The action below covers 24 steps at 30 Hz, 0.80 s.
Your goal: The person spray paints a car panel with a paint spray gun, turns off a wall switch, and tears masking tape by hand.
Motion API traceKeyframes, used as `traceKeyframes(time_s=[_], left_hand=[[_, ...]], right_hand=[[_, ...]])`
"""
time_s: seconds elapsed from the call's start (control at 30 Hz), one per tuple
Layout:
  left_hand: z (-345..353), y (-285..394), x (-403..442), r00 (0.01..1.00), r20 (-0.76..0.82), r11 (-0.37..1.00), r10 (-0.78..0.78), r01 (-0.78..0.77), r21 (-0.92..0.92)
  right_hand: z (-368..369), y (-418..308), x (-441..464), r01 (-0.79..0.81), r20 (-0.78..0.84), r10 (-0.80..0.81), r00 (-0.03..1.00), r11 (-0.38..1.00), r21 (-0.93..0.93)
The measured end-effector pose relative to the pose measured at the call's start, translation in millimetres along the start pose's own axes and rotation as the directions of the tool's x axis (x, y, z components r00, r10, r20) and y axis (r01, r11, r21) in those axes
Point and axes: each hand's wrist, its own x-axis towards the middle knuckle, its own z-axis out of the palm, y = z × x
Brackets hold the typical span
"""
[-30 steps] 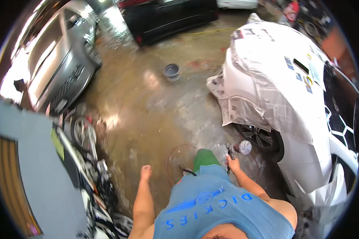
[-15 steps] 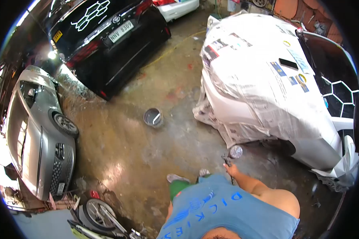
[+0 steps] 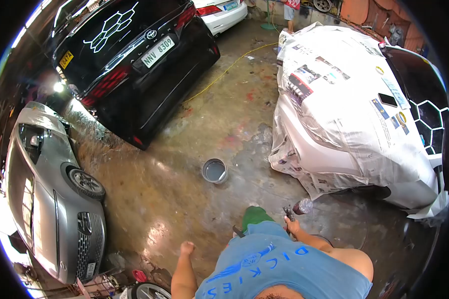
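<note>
My right hand [image 3: 293,225] is wrapped around a spray gun [image 3: 287,213], held low in front of my body. A clear cup [image 3: 303,206] with dark liquid in it is on the gun, tilted to the right. Beyond the gun stands a car covered in paper and plastic sheeting [image 3: 334,134], its bare lower panel facing me; the gun is apart from it. My left hand [image 3: 187,248] hangs out to the left, fingers curled in, with nothing visible in it. The trigger is too small to make out.
A bucket of grey liquid [image 3: 214,171] stands on the wet floor. A black van [image 3: 149,84] and a silver car [image 3: 50,199] are to the left. A yellow hose [image 3: 224,70] crosses the floor. A phone [image 3: 387,100] lies on the covering. A person [image 3: 290,12] stands at the back.
My left hand has come out from beside my body into view on the left. The spray gun's cup now shows more from its side. The whole view has shifted, moving the bucket and covered car rightward.
</note>
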Motion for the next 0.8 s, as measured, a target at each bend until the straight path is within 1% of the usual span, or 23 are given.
traceKeyframes(time_s=[0.07, 0.13, 0.23, 0.3, 0.33, 0.37, 0.43, 0.47, 0.57, 0.6, 0.67, 0.7, 0.8], left_hand=[[-47.6, 34.5, 44.9, 0.997, -0.005, 0.997, 0.071, -0.071, -0.019], [-67.0, 62.0, 96.3, 0.997, 0.031, 0.953, 0.073, -0.060, -0.298], [-81.8, 131.5, 114.9, 0.994, 0.101, 0.838, 0.041, 0.021, -0.545], [-61.5, 144.2, 135.5, 0.991, 0.130, 0.765, 0.032, 0.059, -0.641], [-56.7, 149.9, 134.8, 0.983, 0.114, 0.852, 0.147, -0.067, -0.520], [-53.1, 160.8, 138.9, 0.957, 0.112, 0.899, 0.267, -0.206, -0.386], [-47.7, 174.2, 155.7, 0.942, -0.050, 0.942, 0.333, -0.335, -0.031], [-48.2, 173.9, 164.1, 0.919, -0.108, 0.920, 0.380, -0.363, 0.150], [-82.5, 174.6, 222.5, 0.851, -0.261, 0.862, 0.456, -0.495, -0.107], [-111.4, 188.0, 228.8, 0.975, -0.023, 0.931, 0.219, -0.216, -0.295], [-143.1, 203.0, 257.2, 0.994, 0.024, 0.922, 0.108, -0.091, -0.376], [-155.8, 199.3, 264.7, 0.997, 0.057, 0.914, 0.048, -0.021, -0.406], [-168.6, 154.9, 332.7, 0.976, 0.217, 0.897, -0.024, 0.117, -0.427]], right_hand=[[27.4, -15.1, 2.8, 0.008, -0.001, -0.008, 1.000, 1.000, 0.026], [50.5, -26.7, 13.6, -0.001, -0.009, 0.001, 1.000, 0.999, 0.045], [79.1, -50.2, 50.2, -0.019, -0.036, 0.021, 0.999, 0.998, 0.054], [99.4, -67.5, 64.3, -0.033, -0.061, 0.036, 0.997, 0.998, 0.049], [110.2, -100.2, 57.5, -0.047, -0.083, 0.045, 0.996, 0.999, -0.022], [119.2, -112.8, 75.7, -0.026, -0.065, 0.025, 0.998, 1.000, -0.016], [134.5, -117.2, 108.3, -0.005, -0.038, 0.005, 0.999, 1.000, 0.007], [142.0, -133.9, 112.2, -0.043, -0.052, 0.046, 0.998, 0.998, 0.044], [174.5, -180.4, 130.0, 0.038, -0.085, -0.032, 0.996, 0.996, 0.075], [185.6, -190.4, 138.1, 0.071, -0.094, -0.062, 0.994, 0.993, 0.090], [207.0, -215.5, 146.7, 0.121, -0.111, -0.112, 0.987, 0.989, 0.081], [219.0, -223.8, 147.3, 0.137, -0.121, -0.127, 0.984, 0.988, 0.078], [256.6, -230.5, 147.0, 0.155, -0.194, -0.132, 0.972, 0.982, 0.107]])
